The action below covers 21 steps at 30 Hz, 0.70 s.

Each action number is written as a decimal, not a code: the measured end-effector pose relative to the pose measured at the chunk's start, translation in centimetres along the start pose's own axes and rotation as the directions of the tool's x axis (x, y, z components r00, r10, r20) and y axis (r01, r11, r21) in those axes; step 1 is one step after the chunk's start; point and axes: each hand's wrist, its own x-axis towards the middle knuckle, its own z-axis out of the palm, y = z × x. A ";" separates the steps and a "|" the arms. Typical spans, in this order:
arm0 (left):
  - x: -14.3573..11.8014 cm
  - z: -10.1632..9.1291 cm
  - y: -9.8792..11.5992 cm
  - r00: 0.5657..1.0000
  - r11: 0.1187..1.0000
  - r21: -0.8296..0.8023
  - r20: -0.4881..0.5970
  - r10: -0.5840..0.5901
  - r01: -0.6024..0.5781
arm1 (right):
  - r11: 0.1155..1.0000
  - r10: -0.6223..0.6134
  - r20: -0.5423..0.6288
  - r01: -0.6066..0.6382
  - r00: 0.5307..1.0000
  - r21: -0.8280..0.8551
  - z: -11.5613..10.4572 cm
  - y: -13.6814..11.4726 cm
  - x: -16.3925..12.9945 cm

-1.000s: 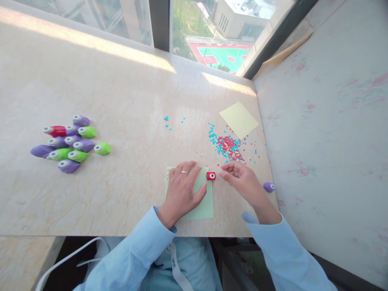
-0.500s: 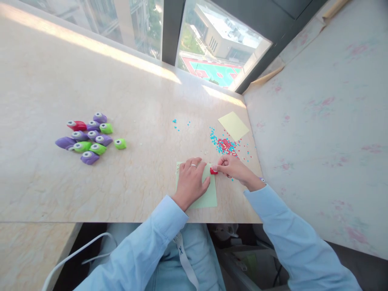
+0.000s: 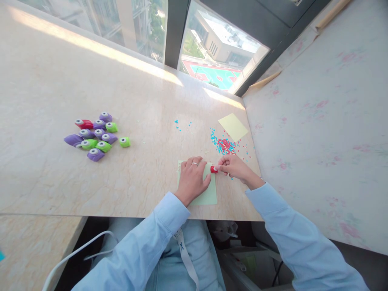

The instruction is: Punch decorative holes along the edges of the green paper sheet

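A pale green sheet of paper (image 3: 209, 196) lies near the front edge of the table, with small cut-outs along its top left edge. My left hand (image 3: 194, 180) rests flat on it, fingers spread, a ring on one finger. At the sheet's right edge, my right hand (image 3: 232, 167) grips a small red craft punch (image 3: 213, 169) between thumb and fingers. Part of the punch is hidden by those fingers. Just beyond the right hand is a scatter of tiny red and blue paper cut-outs (image 3: 224, 145).
Several purple, green and red craft punches (image 3: 98, 135) stand grouped at the left. A pale yellow sheet (image 3: 233, 127) lies near the wall (image 3: 306, 133) on the right. A few blue bits (image 3: 176, 121) lie farther back, before the window. A white cable (image 3: 75, 250) hangs at the lower left.
The camera view has shifted slightly, so the punches at the left appear farther right. Both hands keep nearly the same place on the sheet and the red punch.
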 end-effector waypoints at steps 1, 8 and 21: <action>0.0 0.0 0.0 1.000 1.000 0.002 0.002 -0.002 0.002 | 1.000 -0.001 -0.008 0.000 1.000 -0.021 0.1 0.0 0.1; -0.1 0.1 0.0 1.000 1.000 -0.003 -0.013 -0.001 0.001 | 0.971 0.048 -0.006 -0.048 0.999 -0.234 0.6 -0.5 0.8; -0.1 0.0 0.0 1.000 1.000 -0.017 0.004 -0.008 0.008 | 0.909 -0.071 -0.112 0.018 0.991 -0.417 1.6 -1.0 1.3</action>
